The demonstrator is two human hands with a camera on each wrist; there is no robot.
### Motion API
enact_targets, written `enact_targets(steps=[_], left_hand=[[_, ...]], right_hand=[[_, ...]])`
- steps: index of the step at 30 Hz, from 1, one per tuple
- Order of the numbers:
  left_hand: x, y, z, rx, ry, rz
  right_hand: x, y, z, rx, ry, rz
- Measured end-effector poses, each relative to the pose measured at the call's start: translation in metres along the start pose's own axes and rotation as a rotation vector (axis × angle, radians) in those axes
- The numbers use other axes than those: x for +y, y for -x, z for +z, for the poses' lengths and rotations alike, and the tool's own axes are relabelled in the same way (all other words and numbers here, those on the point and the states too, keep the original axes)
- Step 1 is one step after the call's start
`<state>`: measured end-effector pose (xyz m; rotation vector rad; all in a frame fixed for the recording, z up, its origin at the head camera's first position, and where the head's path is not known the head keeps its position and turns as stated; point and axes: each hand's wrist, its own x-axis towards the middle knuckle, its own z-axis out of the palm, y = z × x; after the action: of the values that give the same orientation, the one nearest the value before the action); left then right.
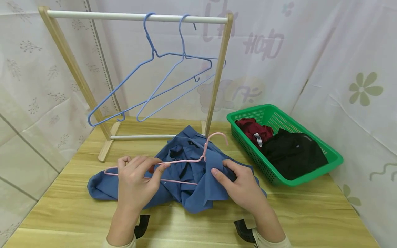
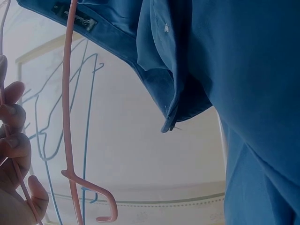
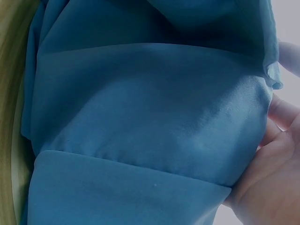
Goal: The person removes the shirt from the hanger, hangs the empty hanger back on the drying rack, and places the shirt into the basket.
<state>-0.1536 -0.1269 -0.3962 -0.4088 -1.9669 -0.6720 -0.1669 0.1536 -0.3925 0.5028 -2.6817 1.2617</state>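
Note:
A blue shirt [image 1: 186, 165] lies crumpled on the wooden table [image 1: 310, 213]. My left hand [image 1: 136, 175] pinches a thin pink hanger [image 1: 186, 160] over the shirt. The pink hanger [image 2: 68, 117] also crosses the left wrist view, with the blue shirt [image 2: 225, 70] beside it and my fingers [image 2: 14, 140] at the left edge. My right hand [image 1: 237, 181] grips the shirt's fabric at its right side. In the right wrist view the shirt [image 3: 140, 122] fills the frame and my fingers [image 3: 276, 159] curl into it.
A wooden clothes rack [image 1: 136, 16] stands at the back with two blue hangers [image 1: 161, 75] on its rail. At the right a green basket [image 1: 310, 175] holds a dark red garment [image 1: 254, 130] and a black garment [image 1: 291, 153]. Patterned white curtains surround the table.

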Motion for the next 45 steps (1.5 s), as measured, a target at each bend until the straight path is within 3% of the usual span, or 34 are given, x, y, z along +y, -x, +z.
enact_targets(steps=[45], left_hand=[[0.0021, -0.0007, 0.0009, -0.024, -0.014, -0.012]], right_hand=[[0.0015, -0.0017, 0.0008, -0.029, 0.014, 0.015]])
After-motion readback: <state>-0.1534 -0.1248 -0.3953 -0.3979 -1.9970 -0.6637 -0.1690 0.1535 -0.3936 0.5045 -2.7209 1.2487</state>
